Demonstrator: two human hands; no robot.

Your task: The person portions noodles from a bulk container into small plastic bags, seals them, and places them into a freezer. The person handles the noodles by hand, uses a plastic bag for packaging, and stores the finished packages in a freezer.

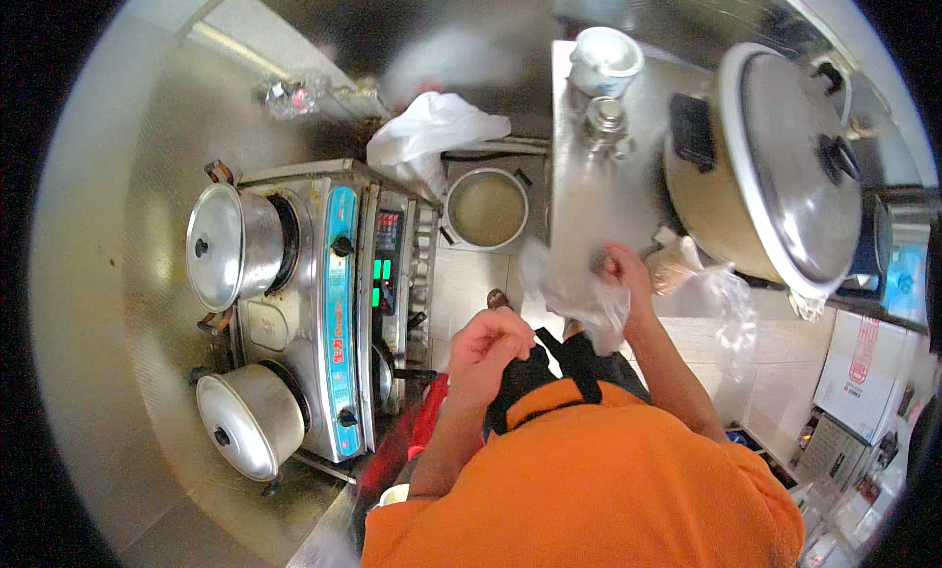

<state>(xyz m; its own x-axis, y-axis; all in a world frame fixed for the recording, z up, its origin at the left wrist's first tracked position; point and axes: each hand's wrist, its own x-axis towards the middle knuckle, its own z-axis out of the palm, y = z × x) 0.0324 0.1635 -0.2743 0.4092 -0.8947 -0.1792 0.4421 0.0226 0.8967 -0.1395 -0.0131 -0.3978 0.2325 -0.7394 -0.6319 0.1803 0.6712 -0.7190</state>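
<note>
My right hand (625, 274) is closed at the edge of the steel table (578, 185), gripping a clear plastic bag (589, 296) that hangs blurred to its left. My left hand (489, 340) is in front of my waist, fingers curled; whether it holds anything is not visible. Past my right hand lies a knotted plastic bag with brownish contents (673, 266), beside a very large lidded pot (706, 193). Below the table's left side, a pot of cloudy liquid (487, 207) stands on the tiled floor.
At left, a two-burner gas stove (272, 325) carries two lidded aluminium pots (254, 237). A digital scale (386, 266) is beside it. A white plastic bag (434, 130) hangs near the floor pot. White cups (607, 60) and a glass jar (607, 115) occupy the table's far end. Boxes (861, 369) stand right.
</note>
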